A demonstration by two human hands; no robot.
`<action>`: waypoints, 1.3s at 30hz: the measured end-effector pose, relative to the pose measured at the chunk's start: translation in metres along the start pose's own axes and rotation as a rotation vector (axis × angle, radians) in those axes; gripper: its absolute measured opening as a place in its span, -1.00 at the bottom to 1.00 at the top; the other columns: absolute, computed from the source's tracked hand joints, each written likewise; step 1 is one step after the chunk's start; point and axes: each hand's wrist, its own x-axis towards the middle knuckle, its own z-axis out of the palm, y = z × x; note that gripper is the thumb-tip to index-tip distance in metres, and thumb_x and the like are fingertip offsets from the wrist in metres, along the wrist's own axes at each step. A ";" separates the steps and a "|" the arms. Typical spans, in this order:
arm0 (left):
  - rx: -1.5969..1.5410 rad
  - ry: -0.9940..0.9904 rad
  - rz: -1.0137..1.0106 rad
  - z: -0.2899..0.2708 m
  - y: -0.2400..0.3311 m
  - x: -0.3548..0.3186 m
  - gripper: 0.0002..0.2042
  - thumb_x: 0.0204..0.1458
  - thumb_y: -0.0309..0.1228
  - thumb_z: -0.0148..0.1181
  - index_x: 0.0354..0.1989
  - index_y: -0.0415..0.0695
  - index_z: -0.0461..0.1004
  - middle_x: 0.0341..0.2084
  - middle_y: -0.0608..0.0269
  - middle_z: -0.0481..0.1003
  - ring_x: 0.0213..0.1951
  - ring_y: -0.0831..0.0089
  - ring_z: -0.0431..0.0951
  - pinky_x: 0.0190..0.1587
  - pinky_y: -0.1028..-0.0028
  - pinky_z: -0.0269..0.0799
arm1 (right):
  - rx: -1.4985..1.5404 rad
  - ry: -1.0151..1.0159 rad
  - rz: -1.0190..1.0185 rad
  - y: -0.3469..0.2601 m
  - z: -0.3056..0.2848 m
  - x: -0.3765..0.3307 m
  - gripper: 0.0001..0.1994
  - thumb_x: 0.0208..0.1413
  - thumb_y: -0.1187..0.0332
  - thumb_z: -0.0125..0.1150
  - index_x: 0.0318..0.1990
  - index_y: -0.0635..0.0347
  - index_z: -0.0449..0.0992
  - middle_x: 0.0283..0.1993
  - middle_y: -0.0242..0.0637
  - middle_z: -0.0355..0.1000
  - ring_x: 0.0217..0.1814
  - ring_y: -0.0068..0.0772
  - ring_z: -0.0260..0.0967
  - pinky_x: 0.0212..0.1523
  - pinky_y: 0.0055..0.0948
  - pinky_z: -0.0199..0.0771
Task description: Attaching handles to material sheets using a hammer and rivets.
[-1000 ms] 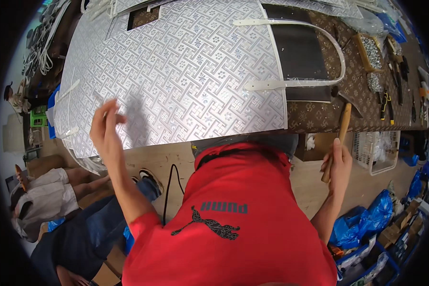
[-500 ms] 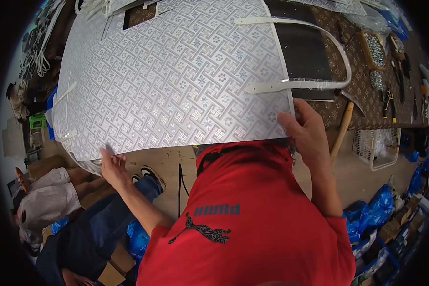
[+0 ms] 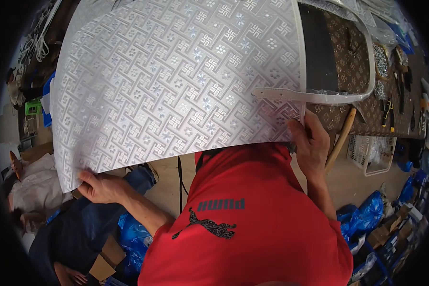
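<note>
A large silver-white sheet (image 3: 176, 86) with an embossed geometric and flower pattern spans the space before me, its near edge lifted over the front of my body. My left hand (image 3: 100, 186) pinches its near left corner, thumb on top. At the near right corner my right hand (image 3: 312, 145) grips the pale bound edge, thumb on the patterned face and fingers beyond the rim. A white strap handle (image 3: 326, 97), partly wrapped in clear film, loops out from the right edge. One strap end lies on the sheet; the other end is out of view.
Right of the sheet, a brown patterned table (image 3: 345, 71) bears a black panel (image 3: 319, 52), small metal parts (image 3: 380, 62) and hand tools. A wooden handle (image 3: 343, 138) juts off its edge. Below stands a white basket (image 3: 372, 155). A person in jeans (image 3: 81, 229) is close at left.
The sheet has come up closer to me, and its near left corner has swung toward me. My left hand has moved left and nearer, closing on that corner. My right hand keeps its grip.
</note>
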 end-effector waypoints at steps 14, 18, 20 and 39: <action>0.042 0.120 0.293 0.011 -0.033 0.037 -0.78 0.20 -0.41 0.20 -0.19 -0.39 0.48 -0.22 0.01 0.55 -0.23 0.34 0.50 -0.08 0.36 0.43 | 0.063 0.145 -0.225 0.000 0.004 0.037 -0.72 0.21 0.46 0.21 0.07 0.29 0.51 -0.33 -0.50 0.45 -0.38 -0.74 0.28 -0.38 -0.67 0.30; 0.051 0.023 0.501 0.151 -0.056 0.118 -0.80 0.17 -0.40 0.23 -0.19 -0.33 0.54 -0.20 0.07 0.58 -0.25 0.38 0.53 -0.11 0.39 0.43 | 0.065 0.230 -0.322 -0.078 -0.039 0.136 -0.64 0.20 0.24 0.25 0.06 0.27 0.52 -0.35 -0.44 0.46 -0.40 -0.64 0.35 -0.37 -0.59 0.38; -0.454 -0.096 0.094 0.261 -0.013 0.102 -0.80 0.17 -0.37 0.28 -0.34 -0.28 0.51 -0.43 0.19 0.54 -0.42 0.49 0.50 -0.33 0.48 0.43 | 0.026 0.224 -0.395 -0.114 -0.087 0.193 -0.72 0.22 0.24 0.19 -0.08 0.28 0.52 -0.45 -0.42 0.40 -0.47 -0.59 0.31 -0.43 -0.51 0.34; 1.063 -0.745 0.406 0.164 -0.064 0.137 -0.56 0.08 -0.05 0.26 -0.11 -0.22 0.59 -0.20 -0.02 0.56 -0.15 0.01 0.59 -0.17 0.10 0.49 | -0.167 0.316 0.512 0.050 -0.123 -0.066 -0.48 0.29 0.00 0.12 0.13 0.33 0.45 0.06 -0.01 0.46 0.06 -0.11 0.44 0.05 -0.05 0.48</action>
